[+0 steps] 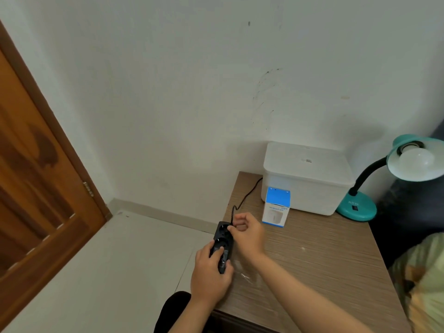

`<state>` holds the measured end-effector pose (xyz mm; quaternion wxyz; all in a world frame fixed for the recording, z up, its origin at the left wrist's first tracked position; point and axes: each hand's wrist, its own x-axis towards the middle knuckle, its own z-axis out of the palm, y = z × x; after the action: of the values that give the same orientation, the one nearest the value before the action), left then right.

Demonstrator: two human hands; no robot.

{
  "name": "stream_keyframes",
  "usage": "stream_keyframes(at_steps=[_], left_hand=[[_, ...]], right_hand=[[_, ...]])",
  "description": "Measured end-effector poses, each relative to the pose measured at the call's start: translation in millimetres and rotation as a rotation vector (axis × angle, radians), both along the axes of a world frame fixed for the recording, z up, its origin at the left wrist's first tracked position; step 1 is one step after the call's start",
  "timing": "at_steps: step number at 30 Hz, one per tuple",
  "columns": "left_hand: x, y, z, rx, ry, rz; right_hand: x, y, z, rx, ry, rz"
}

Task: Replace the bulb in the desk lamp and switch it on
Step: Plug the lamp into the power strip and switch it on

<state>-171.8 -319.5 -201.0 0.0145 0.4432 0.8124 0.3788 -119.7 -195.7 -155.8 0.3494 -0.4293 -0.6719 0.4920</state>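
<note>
While both hands work at the table's (312, 272) left edge:
Left hand (211, 275): grip clasps one black power strip (222, 243).
Right hand (247, 233): grip pinches one black cord (242, 200) above the strip.
Desk lamp (384, 181): one, teal, one white bulb (415, 162) fitted, far right of both grips.
Boxes: one white bin (305, 179), one blue carton (276, 206).

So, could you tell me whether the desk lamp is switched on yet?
Off, it seems: the bulb in the desk lamp looks white but unlit, with no glow on its shade.
</note>
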Motion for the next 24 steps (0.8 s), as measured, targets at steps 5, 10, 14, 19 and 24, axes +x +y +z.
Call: stream_keyframes(at_steps=[5, 10, 14, 19, 24], left_hand=[[0, 0, -1, -0.003, 0.017, -0.001], [0, 0, -1, 0.008, 0.019, 0.008], [1, 0, -2, 0.003, 0.023, 0.005], [1, 0, -2, 0.012, 0.03, 0.009], [0, 1, -3, 0.019, 0.036, 0.007]], right_hand=[[-5, 2, -3, 0.027, -0.05, 0.026], [-12, 5, -9, 0.04, -0.11, 0.043], [-15, 8, -10, 0.059, -0.113, 0.046], [-15, 10, -6, 0.141, -0.163, 0.101], [-14, 12, -7, 0.17, -0.168, 0.105]])
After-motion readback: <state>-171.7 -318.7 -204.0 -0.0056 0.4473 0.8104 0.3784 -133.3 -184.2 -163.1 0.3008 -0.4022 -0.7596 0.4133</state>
